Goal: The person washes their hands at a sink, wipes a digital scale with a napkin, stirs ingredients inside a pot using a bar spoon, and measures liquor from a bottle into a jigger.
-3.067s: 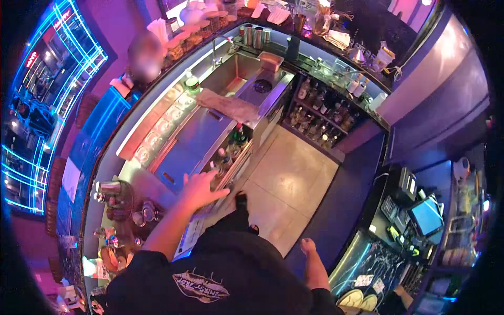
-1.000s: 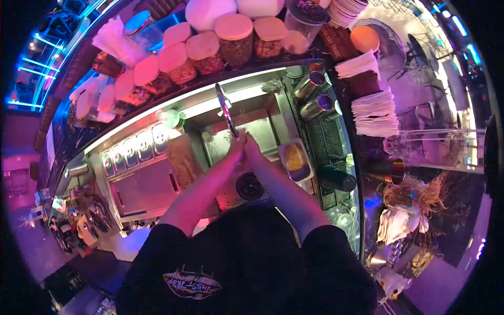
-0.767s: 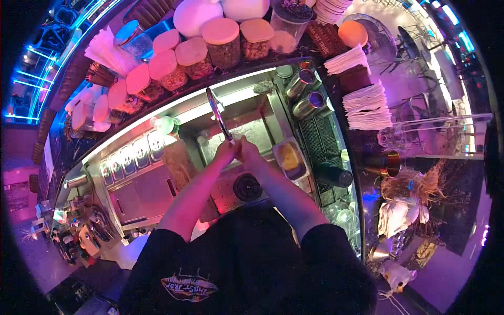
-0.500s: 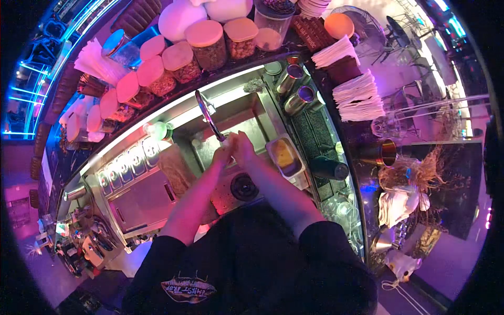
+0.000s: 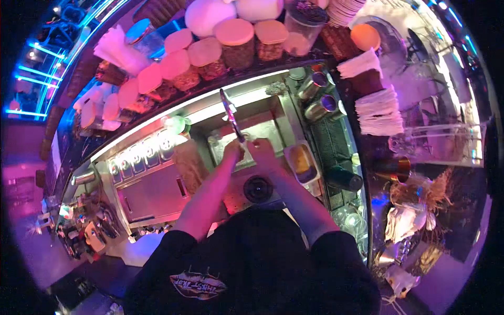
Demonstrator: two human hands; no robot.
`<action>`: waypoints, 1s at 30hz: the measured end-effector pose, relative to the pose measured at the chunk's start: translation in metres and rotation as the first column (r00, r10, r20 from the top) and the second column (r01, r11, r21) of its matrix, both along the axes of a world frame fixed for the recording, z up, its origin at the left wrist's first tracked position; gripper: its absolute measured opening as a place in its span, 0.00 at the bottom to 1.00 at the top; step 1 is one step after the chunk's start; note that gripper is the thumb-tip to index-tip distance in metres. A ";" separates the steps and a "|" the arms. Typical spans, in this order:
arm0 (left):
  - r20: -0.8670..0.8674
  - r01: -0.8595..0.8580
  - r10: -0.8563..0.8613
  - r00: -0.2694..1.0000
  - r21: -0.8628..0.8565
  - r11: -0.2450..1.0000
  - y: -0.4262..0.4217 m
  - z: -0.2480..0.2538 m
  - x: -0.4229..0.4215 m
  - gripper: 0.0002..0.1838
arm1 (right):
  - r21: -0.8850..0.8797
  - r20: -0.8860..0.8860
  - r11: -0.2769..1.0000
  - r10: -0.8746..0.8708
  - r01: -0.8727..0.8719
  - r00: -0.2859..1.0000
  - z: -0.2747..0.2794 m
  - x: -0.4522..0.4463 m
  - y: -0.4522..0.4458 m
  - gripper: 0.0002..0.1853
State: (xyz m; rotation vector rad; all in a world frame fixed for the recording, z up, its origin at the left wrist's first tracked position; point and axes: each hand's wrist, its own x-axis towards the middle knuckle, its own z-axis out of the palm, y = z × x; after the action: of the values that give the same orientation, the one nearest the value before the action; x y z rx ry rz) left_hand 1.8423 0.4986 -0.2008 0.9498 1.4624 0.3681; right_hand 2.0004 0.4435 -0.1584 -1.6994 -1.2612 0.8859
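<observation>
My left hand [image 5: 234, 151] and my right hand [image 5: 259, 150] are side by side just below the spout of the chrome faucet [image 5: 231, 113], over the near part of the steel sink [image 5: 274, 128]. A narrow gap separates them. The fingers of both hands are curled in, and I see no object in either. The faucet's tip reaches down between them. Close to my right hand, on the sink's right side, sits a small metal container [image 5: 303, 161] with something yellow in it. A round black fitting [image 5: 258, 189] lies below my wrists.
Lidded jars [image 5: 233, 44] line the raised counter behind the sink. Metal shaker cups [image 5: 320, 107] stand at the right, above a black drip mat [image 5: 329, 142]. Paper napkins [image 5: 379, 111] are stacked farther right. Left of the sink are a brown board [image 5: 189, 163] and a steel lid [image 5: 152, 197].
My hands, pressed together under the faucet before, have come slightly apart with fingers curled. The view has shifted, so the counter and sink appear farther right.
</observation>
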 end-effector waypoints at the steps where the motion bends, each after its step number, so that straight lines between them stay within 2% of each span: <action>1: -0.028 -0.013 0.014 1.000 0.006 1.000 0.001 0.001 0.000 0.27 | 0.007 -0.011 1.000 0.018 -0.018 1.000 -0.008 0.002 -0.003 0.13; 3: -0.077 -0.036 0.037 0.996 0.011 0.999 0.002 0.002 -0.001 0.27 | 0.317 0.348 0.947 -0.173 0.058 0.921 -0.022 0.004 -0.010 0.11; 5: -0.275 0.199 -0.127 0.953 0.256 0.946 0.003 0.034 0.010 0.25 | 0.115 0.291 0.993 -0.045 0.011 0.956 0.016 0.010 -0.017 0.09; 6: -0.282 0.191 -0.117 0.952 0.253 0.948 0.005 0.029 0.010 0.25 | 0.114 0.284 0.993 -0.034 0.002 0.958 0.048 0.008 -0.018 0.09; 7: -0.272 0.236 -0.136 0.953 0.383 0.893 0.006 0.023 0.011 0.24 | 0.096 0.185 0.995 -0.023 0.005 0.983 0.082 0.007 -0.019 0.09; 8: -0.264 0.277 -0.159 0.951 0.503 0.818 0.008 0.013 0.008 0.24 | 0.076 0.084 0.997 -0.016 0.009 0.996 0.108 0.007 -0.021 0.10; 10: -0.258 0.202 -0.005 0.966 0.746 0.635 0.019 -0.046 0.002 0.23 | 0.219 0.133 0.976 -0.008 -0.021 0.991 0.133 0.008 -0.028 0.10; 11: -0.258 0.203 -0.006 0.966 0.747 0.634 0.028 -0.061 -0.001 0.23 | 0.220 0.133 0.975 -0.011 -0.019 0.991 0.118 0.007 -0.032 0.10; 13: -0.105 0.001 0.108 0.989 0.721 0.693 0.051 -0.081 -0.010 0.20 | -0.043 0.291 0.980 0.198 -0.194 0.936 0.065 0.008 -0.042 0.12; 14: -0.142 -0.085 0.212 0.967 0.604 0.792 0.070 -0.080 -0.011 0.18 | -0.047 0.312 0.984 0.177 -0.171 0.934 0.046 0.013 -0.053 0.12; 15: -0.187 -0.175 0.291 0.938 0.469 0.866 0.087 -0.080 -0.010 0.15 | 0.086 0.438 0.910 0.331 -0.406 0.836 0.029 0.019 -0.068 0.19; 16: 0.003 -0.189 0.217 0.976 0.508 0.841 0.089 -0.069 -0.011 0.15 | 0.164 0.576 0.764 0.440 -0.624 0.689 0.029 0.025 -0.081 0.28; 17: 0.036 -0.170 0.175 0.984 0.494 0.853 0.088 -0.059 -0.009 0.15 | 0.054 0.396 0.832 0.490 -0.552 0.777 0.028 0.025 -0.097 0.23; 18: 0.164 -0.225 0.165 0.973 0.482 0.847 0.086 -0.045 -0.014 0.13 | -0.064 0.193 0.872 0.487 -0.485 0.852 0.033 0.020 -0.109 0.19; 19: 0.283 -0.284 0.163 0.945 0.461 0.841 0.084 -0.029 -0.019 0.12 | -0.085 0.209 0.886 0.462 -0.455 0.862 0.033 0.016 -0.119 0.19; 20: 0.394 -0.343 0.166 0.904 0.439 0.830 0.085 -0.015 -0.015 0.11 | -0.016 0.275 0.922 0.376 -0.387 0.885 0.031 0.010 -0.124 0.15; 21: 0.407 -0.332 0.147 0.902 0.435 0.837 0.087 -0.002 -0.005 0.11 | 0.064 0.332 0.943 0.287 -0.325 0.898 0.027 0.003 -0.125 0.11; 23: 0.374 -0.246 0.124 0.919 0.299 0.922 0.091 0.017 0.006 0.08 | 0.235 0.418 0.947 0.106 -0.220 0.902 0.022 -0.002 -0.126 0.09; 24: 0.610 -0.255 0.111 0.785 0.154 0.955 0.100 0.005 0.001 0.08 | 0.236 0.420 0.948 0.100 -0.215 0.902 0.053 0.001 -0.119 0.09; 25: 0.795 -0.226 0.130 0.592 0.009 0.974 0.108 -0.009 -0.012 0.10 | 0.174 0.289 0.939 0.241 -0.298 0.927 0.089 0.002 -0.118 0.10; 26: 0.795 -0.230 0.129 0.593 0.014 0.973 0.109 -0.005 -0.027 0.10 | 0.128 0.144 0.912 0.371 -0.389 0.917 0.126 0.008 -0.123 0.10; 27: 0.497 -0.037 -0.119 0.860 0.293 0.956 0.104 -0.001 -0.044 0.14 | 0.098 -0.006 0.871 0.483 -0.481 0.875 0.164 0.014 -0.124 0.11; 28: 0.074 0.240 -0.307 0.949 0.460 0.855 0.095 0.006 -0.057 0.18 | 0.084 -0.158 0.819 0.573 -0.568 0.804 0.200 0.014 -0.112 0.12; 29: -0.287 0.238 -0.083 0.954 0.564 0.791 0.081 0.015 -0.061 0.22 | 0.091 -0.152 0.820 0.573 -0.566 0.805 0.197 0.013 -0.111 0.12; 30: -0.565 0.278 0.200 0.800 0.645 0.711 0.062 0.022 -0.067 0.26 | -0.013 -0.401 0.829 0.508 -0.559 0.762 0.186 0.009 -0.110 0.12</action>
State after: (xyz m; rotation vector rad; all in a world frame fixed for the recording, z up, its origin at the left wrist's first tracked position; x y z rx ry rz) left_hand 1.7749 0.5609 -0.1785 1.8636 1.9173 0.6651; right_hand 2.0093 0.3338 0.0281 -1.1687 -1.4562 1.5919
